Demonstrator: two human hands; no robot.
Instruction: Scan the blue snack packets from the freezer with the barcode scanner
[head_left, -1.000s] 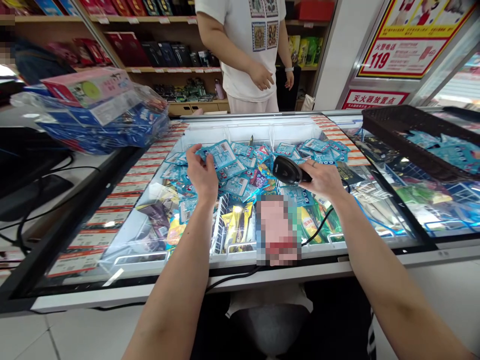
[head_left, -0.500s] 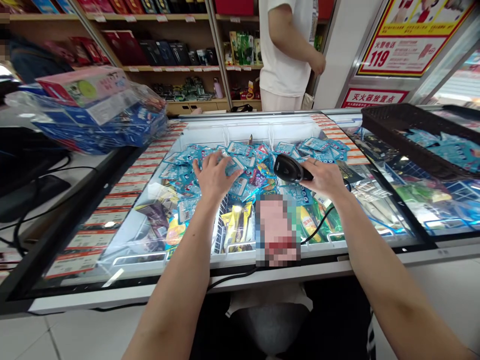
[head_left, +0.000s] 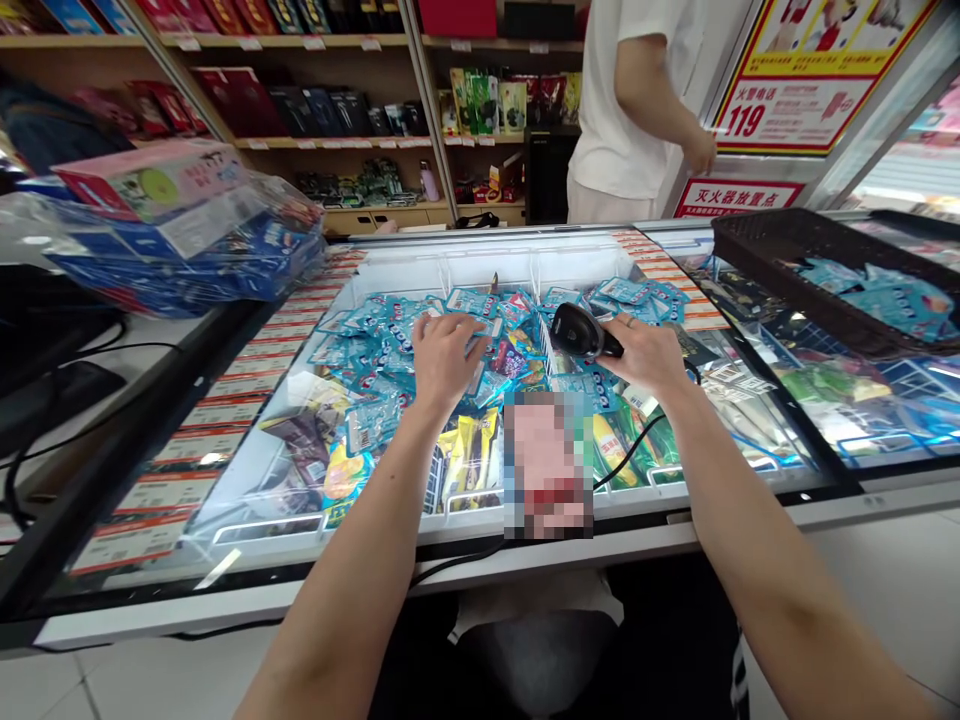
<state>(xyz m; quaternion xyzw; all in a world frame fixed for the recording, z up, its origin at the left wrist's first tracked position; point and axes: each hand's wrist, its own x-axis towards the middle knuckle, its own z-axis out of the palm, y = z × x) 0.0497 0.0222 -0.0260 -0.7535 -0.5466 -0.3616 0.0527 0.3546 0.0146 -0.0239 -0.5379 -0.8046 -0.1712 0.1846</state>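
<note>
My right hand [head_left: 646, 352] is wrapped round the handle of a black barcode scanner [head_left: 576, 330], its head pointing left over the freezer's glass. My left hand [head_left: 448, 362] is held over a spread of blue snack packets [head_left: 379, 345], its fingers bent and slightly apart. A blue packet [head_left: 489, 326] lies by its fingertips; whether they touch it is hard to see. More blue packets [head_left: 634, 292] lie beyond the scanner. The scanner's black cable [head_left: 634, 455] runs down from my right hand toward the front edge.
Below the glass of the chest freezer [head_left: 262, 525] are several wrapped goods, including yellow packs [head_left: 471, 455]. A pixelated patch covers the front middle. A brown basket [head_left: 757, 270] with blue packets stands right, bagged boxes [head_left: 187, 240] left. Across the freezer stands a person in white [head_left: 626, 110].
My left hand has moved slightly right, and its fingers have drawn closer together. The scanner stays in my right hand with little movement. The person across has shifted right; the view has moved a little.
</note>
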